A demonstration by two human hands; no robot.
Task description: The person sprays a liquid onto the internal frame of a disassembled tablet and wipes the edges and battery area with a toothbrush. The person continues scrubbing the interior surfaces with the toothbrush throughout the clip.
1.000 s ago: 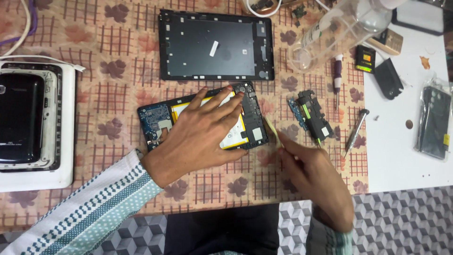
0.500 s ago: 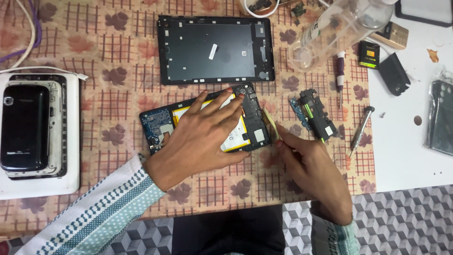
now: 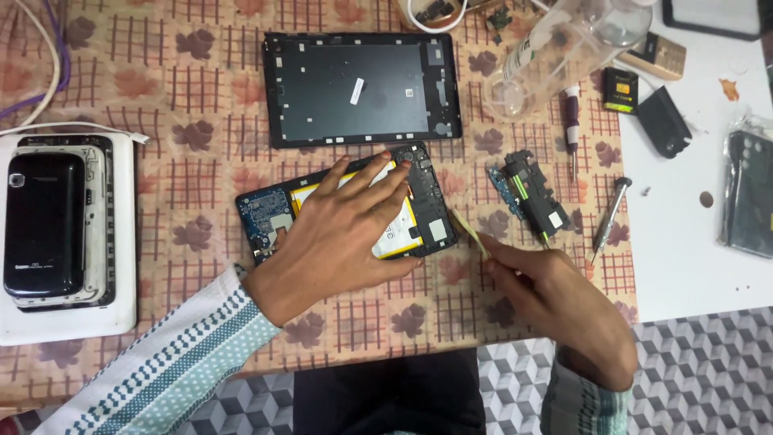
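An opened tablet (image 3: 270, 213) lies on the patterned cloth, its blue circuit board and yellow-edged battery showing. My left hand (image 3: 338, 234) lies flat across the battery, fingers spread, pressing the tablet down. My right hand (image 3: 555, 298) pinches a thin yellowish-green pry tool (image 3: 469, 234) whose tip reaches the tablet's right edge. The tablet's black back cover (image 3: 362, 89) sits just beyond, inner side up.
A small black module with a blue board (image 3: 527, 193) lies right of the tablet, with two screwdrivers (image 3: 608, 217) nearby. A clear plastic bottle (image 3: 564, 48) lies at the top right. A black phone (image 3: 44, 221) rests on a white device (image 3: 68, 322) at the left.
My right hand has drawn slightly right and down, and the pry tool's tip has moved out from the tablet's corner. My left hand stays pressed on the tablet.
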